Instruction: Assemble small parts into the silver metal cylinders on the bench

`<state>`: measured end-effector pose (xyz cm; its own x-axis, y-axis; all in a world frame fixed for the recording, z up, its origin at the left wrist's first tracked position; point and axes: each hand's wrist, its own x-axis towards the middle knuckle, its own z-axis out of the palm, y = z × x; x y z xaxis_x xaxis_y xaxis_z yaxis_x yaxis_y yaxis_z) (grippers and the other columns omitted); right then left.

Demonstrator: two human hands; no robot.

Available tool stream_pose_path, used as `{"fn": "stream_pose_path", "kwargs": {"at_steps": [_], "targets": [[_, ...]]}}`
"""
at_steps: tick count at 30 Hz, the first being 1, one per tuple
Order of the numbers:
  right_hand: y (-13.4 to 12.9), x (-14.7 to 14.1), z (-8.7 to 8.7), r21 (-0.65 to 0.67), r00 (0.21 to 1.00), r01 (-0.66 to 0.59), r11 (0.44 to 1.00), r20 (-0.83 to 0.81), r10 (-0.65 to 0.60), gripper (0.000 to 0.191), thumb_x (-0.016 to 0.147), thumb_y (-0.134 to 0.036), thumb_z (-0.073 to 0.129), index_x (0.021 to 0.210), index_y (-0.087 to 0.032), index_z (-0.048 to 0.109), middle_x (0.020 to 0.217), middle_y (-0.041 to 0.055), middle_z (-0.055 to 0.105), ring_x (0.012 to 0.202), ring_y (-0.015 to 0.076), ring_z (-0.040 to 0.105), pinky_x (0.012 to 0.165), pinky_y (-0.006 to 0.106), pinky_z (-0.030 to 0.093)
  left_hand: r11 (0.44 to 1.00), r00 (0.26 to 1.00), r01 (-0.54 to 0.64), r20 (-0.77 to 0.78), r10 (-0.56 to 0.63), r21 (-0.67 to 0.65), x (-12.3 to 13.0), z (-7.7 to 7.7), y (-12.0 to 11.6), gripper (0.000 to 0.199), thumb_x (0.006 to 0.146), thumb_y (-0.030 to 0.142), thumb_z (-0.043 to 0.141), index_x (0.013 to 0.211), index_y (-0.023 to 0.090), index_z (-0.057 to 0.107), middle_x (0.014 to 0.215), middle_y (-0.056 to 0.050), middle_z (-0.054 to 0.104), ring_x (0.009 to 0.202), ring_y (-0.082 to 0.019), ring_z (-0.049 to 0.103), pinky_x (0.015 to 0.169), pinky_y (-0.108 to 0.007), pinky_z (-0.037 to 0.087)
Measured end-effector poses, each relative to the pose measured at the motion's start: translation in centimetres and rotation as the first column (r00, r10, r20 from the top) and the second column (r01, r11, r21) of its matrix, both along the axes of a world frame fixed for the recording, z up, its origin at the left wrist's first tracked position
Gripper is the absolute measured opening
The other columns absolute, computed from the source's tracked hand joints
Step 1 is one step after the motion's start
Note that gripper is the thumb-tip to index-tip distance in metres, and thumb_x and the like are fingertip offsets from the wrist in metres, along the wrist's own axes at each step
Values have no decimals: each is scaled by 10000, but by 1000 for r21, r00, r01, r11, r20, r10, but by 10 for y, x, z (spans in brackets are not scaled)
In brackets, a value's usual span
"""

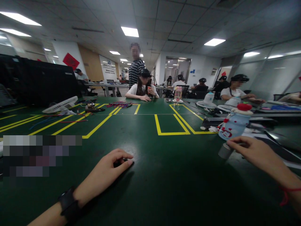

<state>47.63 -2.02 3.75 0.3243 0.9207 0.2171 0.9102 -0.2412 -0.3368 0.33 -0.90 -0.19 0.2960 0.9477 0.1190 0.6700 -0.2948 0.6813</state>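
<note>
Casing (44,81), bulky and black, stands at the far left of a green table (150,191). Near it a white desk fan (62,105) lies tipped over, with loose wires (47,117) in blue and red spread in front. Next comes the left hand (115,164), a black watch (68,201) on its wrist; it lies low over the tabletop, fingers curled and thumb tip near the index tip, and I cannot tell whether anything is between them. Beyond it is a heap of coloured wires (120,104), then a seated person (141,90) across the table. Mid-right, yellow tape (174,133) marks a rectangle behind which stands a pinkish bottle (178,94). Further right, a small grey cylinder (225,152) sits tilted, just in front of a light-blue bottle (235,125) with a red lid. Thumb and fingers of the right hand (252,150) pinch the cylinder's upper edge; a red string (287,190) circles that wrist.
</note>
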Motion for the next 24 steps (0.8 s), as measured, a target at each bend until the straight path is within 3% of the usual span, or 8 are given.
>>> {"fn": "stream_pose_path", "kwargs": {"at_steps": [4, 7, 10, 13, 15, 19, 22, 24], "targets": [[5, 9, -7, -50, 994, -56, 997, -93, 51, 366, 756, -492, 499, 968, -234, 650, 974, 78, 662, 849, 234, 618, 738, 342, 435, 1000, 1000, -4, -8, 4, -1, 0, 0, 0, 308, 829, 487, 498, 998, 284, 657, 1041, -22, 600, 898, -222, 583, 811, -360, 455], [3, 14, -17, -9, 968, -118, 993, -225, 113, 466, 756, -428, 520, 1189, -260, 547, 1144, 84, 610, 946, 230, 614, 779, 321, 451, 1000, 1000, -4, 1, 4, -2, 0, 1, -1, 303, 829, 484, 500, 996, 289, 660, 1035, -16, 605, 899, -216, 585, 811, -348, 455], [-2, 13, -27, 10, 969, -142, 990, -201, 141, 578, 741, -451, 551, 1277, -247, 476, 1106, 118, 624, 894, 256, 631, 734, 350, 473, 1000, 1000, 0, 10, 0, -9, 0, 1, -2, 303, 830, 482, 500, 989, 284, 666, 1039, -18, 605, 904, -215, 587, 809, -342, 457], [-4, -10, -29, 70, 981, -150, 986, -114, 157, 550, 763, -482, 525, 1250, -226, 510, 1028, 126, 646, 826, 259, 632, 689, 378, 481, 1000, 1000, 8, 13, -8, 1, 1, 1, -2, 302, 830, 480, 500, 974, 277, 672, 1032, -21, 610, 923, -219, 584, 815, -340, 457], [-2, -44, -25, 127, 947, -245, 961, -182, 265, 539, 778, -467, 520, 1262, -232, 490, 1068, 100, 632, 860, 233, 623, 729, 372, 490, 1000, 1000, 11, 9, -12, 9, 2, 3, -3, 301, 830, 478, 499, 967, 274, 674, 1024, -21, 615, 925, -220, 585, 814, -339, 457], [3, -137, -19, 163, 690, -585, 794, -415, 593, 493, 819, -387, 504, 1287, -241, 451, 1156, 65, 588, 920, 173, 603, 815, 348, 494, 999, 999, 31, 8, -31, 17, 4, 7, -4, 298, 840, 465, 484, 948, 266, 677, 1007, -21, 625, 920, -218, 587, 815, -332, 459], [7, -191, -22, 219, 556, -730, 648, -362, 748, 445, 814, -299, 522, 1254, -248, 489, 1208, 57, 551, 1047, 175, 545, 937, 370, 432, 999, 999, 43, 13, -43, 25, 3, 5, -3, 297, 847, 458, 473, 916, 264, 686, 986, -15, 631, 927, -213, 586, 835, -325, 454], [10, -210, -29, 248, 520, -763, 597, -314, 795, 429, 817, -258, 511, 1245, -243, 498, 1210, 60, 546, 1103, 181, 509, 989, 390, 387, 999, 999, 37, -4, -37, 23, 4, 4, -1, 300, 850, 455, 466, 923, 264, 687, 979, -19, 631, 919, -215, 588, 830, -331, 458]]}}
